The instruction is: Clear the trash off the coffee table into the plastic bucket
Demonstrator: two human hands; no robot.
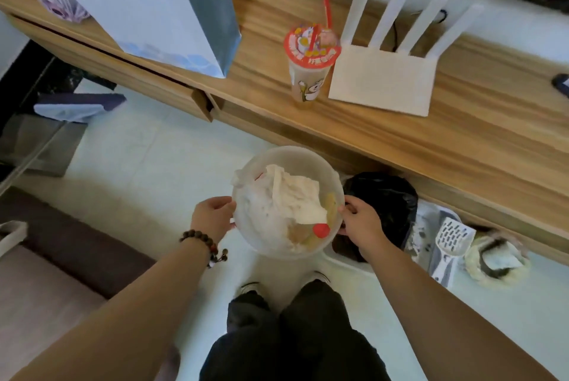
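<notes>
A translucent plastic bucket (295, 158) hangs above the pale floor in front of my legs. My left hand (212, 215) grips its left rim and my right hand (360, 220) grips its right rim. Inside lie crumpled white tissues (292, 192), some yellowish scraps and a small red cap (321, 229). On the wooden table (462, 149) beyond stands a drink cup (309, 72) with a red printed lid and a red straw.
A white router (385, 81) with several antennas sits right of the cup. A tall white paper bag (160, 11) stands on the table's left. A black-lined bin (388, 205), a white scoop (449, 242) and a fluffy slipper (495, 260) lie on the floor at right.
</notes>
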